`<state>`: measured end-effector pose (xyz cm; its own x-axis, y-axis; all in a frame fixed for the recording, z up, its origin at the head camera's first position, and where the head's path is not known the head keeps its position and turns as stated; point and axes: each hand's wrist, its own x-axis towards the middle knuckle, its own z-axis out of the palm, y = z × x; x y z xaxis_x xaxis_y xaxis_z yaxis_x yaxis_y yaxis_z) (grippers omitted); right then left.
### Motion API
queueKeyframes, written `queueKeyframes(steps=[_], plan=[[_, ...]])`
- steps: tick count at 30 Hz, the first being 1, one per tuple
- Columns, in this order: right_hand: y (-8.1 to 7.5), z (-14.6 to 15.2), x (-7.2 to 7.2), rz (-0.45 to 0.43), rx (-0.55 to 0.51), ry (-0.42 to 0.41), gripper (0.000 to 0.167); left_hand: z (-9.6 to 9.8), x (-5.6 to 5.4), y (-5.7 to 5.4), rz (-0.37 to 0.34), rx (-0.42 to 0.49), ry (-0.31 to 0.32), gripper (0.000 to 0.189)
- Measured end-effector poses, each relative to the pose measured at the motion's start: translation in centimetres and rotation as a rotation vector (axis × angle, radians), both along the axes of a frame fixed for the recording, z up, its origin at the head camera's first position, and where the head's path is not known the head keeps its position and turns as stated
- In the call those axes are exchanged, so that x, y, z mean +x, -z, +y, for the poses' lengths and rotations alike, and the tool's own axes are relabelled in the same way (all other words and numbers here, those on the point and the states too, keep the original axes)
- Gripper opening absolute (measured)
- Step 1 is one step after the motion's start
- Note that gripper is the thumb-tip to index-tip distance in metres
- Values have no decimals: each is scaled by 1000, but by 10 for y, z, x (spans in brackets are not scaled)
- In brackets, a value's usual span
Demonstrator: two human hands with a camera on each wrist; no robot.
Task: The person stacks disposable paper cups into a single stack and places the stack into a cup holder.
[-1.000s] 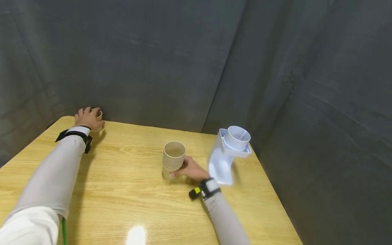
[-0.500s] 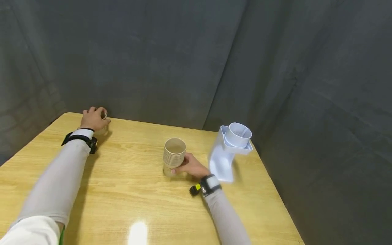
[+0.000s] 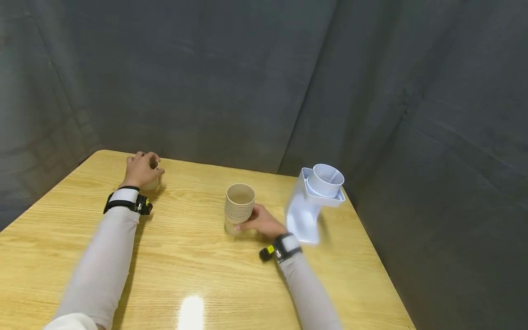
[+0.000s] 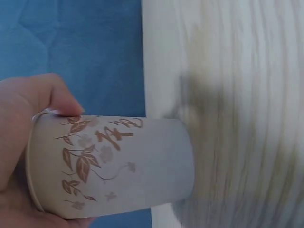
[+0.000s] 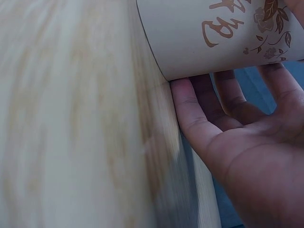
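Note:
In the head view, my left hand (image 3: pixel 141 171) is at the far left of the table, gripping a paper cup (image 4: pixel 109 166) near its rim from above. Brown leaves and lettering decorate the cup's pale side, and its base is close over the wood in the left wrist view. My right hand (image 3: pixel 264 222) holds a stack of nested paper cups (image 3: pixel 239 211) low on its right side, thumb in front. The stack is upright, mouth up, near the middle of the table. The right wrist view shows the fingers (image 5: pixel 190 102) against the printed wall of the lowest cup (image 5: pixel 199 42).
A white plastic stand (image 3: pixel 303 220) with a round, ring-shaped holder (image 3: pixel 326 180) on top is right of the stack. Dark grey curtains (image 3: pixel 206 82) hang behind and along the right side of the wooden table (image 3: pixel 185 256).
My left hand has moved right and slightly nearer with its cup. The right hand keeps its grip on the stack. The whole head view has shifted a little.

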<state>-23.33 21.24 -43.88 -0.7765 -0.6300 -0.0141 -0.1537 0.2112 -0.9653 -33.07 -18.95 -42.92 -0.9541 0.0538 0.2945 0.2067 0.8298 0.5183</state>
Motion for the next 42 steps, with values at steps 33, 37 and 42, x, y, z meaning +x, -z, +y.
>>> queueKeyframes(steps=[33,37,42], plan=[[3,-4,-7,-20,-7,20,61,74,44,-46,-373,-118,316,37],[2,-3,-7,-19,-11,26,61,81,43,-52,-375,-116,364,35],[18,-2,-17,-25,-10,33,63,91,45,-57,-318,-119,408,35]])
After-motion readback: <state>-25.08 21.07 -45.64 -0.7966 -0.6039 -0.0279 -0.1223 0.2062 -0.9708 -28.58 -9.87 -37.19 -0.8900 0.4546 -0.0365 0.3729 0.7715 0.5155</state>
